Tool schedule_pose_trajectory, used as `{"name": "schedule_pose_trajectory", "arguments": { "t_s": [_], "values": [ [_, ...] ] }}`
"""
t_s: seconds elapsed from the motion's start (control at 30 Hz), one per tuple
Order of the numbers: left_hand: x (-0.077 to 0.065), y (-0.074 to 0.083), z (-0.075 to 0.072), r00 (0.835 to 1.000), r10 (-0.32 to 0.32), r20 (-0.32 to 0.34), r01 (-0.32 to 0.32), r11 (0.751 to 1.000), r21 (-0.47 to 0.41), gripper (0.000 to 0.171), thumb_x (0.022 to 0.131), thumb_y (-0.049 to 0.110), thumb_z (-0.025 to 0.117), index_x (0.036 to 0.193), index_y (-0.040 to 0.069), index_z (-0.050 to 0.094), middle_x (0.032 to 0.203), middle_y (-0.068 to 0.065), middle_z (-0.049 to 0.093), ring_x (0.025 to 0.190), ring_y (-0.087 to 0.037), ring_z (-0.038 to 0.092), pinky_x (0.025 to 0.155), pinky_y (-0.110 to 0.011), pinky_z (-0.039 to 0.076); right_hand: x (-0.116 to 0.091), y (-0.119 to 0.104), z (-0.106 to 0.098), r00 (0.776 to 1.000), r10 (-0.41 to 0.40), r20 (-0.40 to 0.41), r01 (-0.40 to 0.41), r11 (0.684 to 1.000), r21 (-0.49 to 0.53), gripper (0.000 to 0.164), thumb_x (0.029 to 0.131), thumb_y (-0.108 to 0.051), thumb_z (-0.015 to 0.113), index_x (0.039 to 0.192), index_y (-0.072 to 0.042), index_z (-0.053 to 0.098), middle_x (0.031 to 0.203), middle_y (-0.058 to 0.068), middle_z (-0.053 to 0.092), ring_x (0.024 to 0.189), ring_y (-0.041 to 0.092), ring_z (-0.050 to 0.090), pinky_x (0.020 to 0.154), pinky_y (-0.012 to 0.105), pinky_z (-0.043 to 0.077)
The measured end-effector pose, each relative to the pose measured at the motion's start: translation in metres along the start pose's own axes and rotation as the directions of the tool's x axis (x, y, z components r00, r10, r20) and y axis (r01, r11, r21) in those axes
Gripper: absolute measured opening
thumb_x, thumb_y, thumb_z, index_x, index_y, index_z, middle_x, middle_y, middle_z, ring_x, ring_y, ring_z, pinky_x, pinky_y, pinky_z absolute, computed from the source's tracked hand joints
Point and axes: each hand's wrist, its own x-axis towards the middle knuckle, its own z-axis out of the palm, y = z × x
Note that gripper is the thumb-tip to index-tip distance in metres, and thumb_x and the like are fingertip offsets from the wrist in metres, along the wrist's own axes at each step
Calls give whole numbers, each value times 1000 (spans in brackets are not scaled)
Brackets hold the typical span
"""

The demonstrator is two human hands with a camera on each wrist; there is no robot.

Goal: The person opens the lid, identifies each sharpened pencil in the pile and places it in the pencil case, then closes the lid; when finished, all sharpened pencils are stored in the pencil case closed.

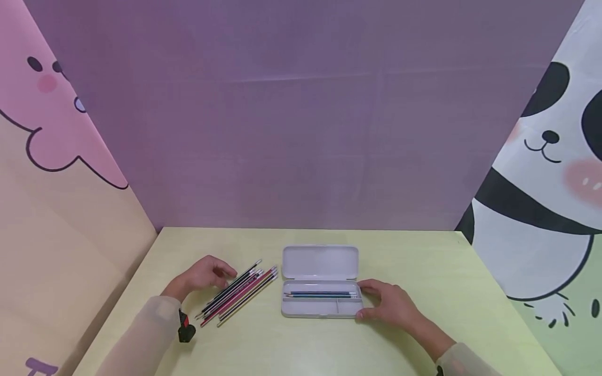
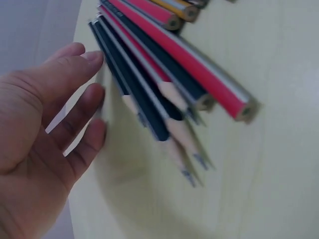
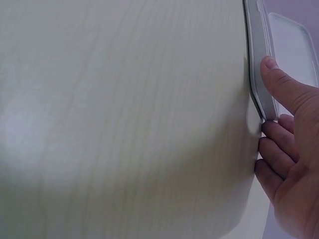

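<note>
While the right hand [image 1: 392,305] grips the open pencil case [image 1: 308,308] at its three o'clock end, thumb against the near corner, the left hand [image 1: 207,272] holds nothing, its relaxed fingers slightly bent just beside the loose pencils [image 1: 240,296], at their ten o'clock side. These lie slanting on the counter [image 1: 263,350] at nine o'clock from the case, whose lid [image 1: 320,262] is folded back towards twelve; inside, the stored pencils [image 1: 320,295] lie in the long far compartment.

Head view high, facing forward-down; wrist views close; head, left wrist share pencils [image 1: 237,295]
</note>
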Motion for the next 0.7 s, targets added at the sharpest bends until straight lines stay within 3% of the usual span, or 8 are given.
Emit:
{"name": "schedule_pose_trajectory", "arguments": {
  "t_s": [0.27,0.47,0.53,0.7],
  "values": [
    [1,1,4,999,37,-17,-37,999,34,30,85,-10,72,114,-10,72,115,-26,71,101,-31,67,85,-32,55,-1,-2,-1,1000,14,3,-14,1000,-6,77,65,-47,94,132,-19,68,128,3,73,128,37,62,104,58,46],
    [2,6,6,999,35,19,-37,994,104,23,89,-8,66,111,-7,75,100,-16,71,81,-16,55,72,-24,48,0,0,0,1000,3,-6,-3,1000,-12,77,65,-48,94,132,-20,68,127,1,73,127,36,63,104,57,47],
    [2,8,7,999,30,23,-33,989,141,22,90,-7,65,109,-6,76,97,-13,69,77,-16,50,69,-26,45,0,-1,0,1000,0,-7,0,1000,-13,77,65,-48,94,131,-19,68,126,1,74,127,36,63,104,57,47],
    [4,7,9,1000,0,-19,4,975,221,21,89,-4,69,107,-1,79,101,-9,73,83,-16,54,73,-28,49,-2,-3,-1,1000,17,2,-17,1000,-3,77,65,-46,95,132,-18,68,127,2,73,127,36,62,105,58,46]
  ]
}}
